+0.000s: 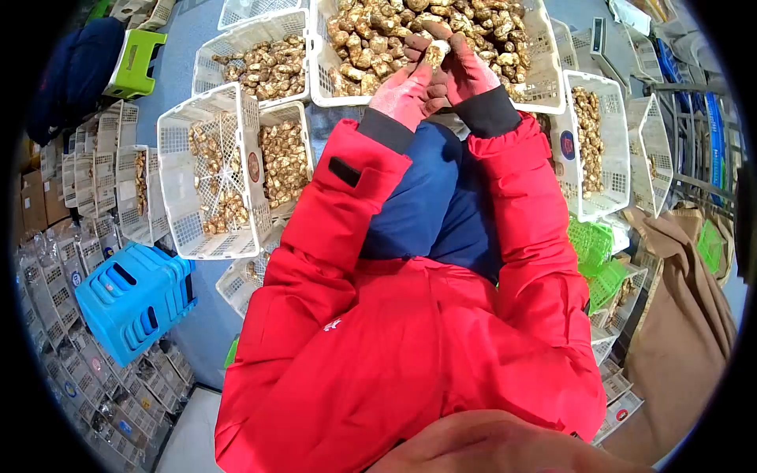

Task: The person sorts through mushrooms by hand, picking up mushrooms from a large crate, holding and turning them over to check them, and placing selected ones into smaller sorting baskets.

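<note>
Both hands wear pinkish, dirt-stained gloves and meet over the near side of a large white crate point(319, 59). My left hand point(404, 93) is closed around the lower part of a stubby brown-and-white mushroom point(434, 55). My right hand point(467, 72) closes on the mushroom from the other side, fingers at its pale upper end. Whether anything else is in the right hand cannot be made out. Many similar knobby mushrooms point(374, 51) fill the crate beneath and beyond the hands.
More white crates of mushrooms stand left point(260, 67) and right point(590, 150), with a tilted, partly filled basket point(209, 169) nearer left. A blue plastic stool point(134, 299) lies at lower left. A green stool point(138, 63) is farther off. Brown cloth point(678, 339) drapes at right.
</note>
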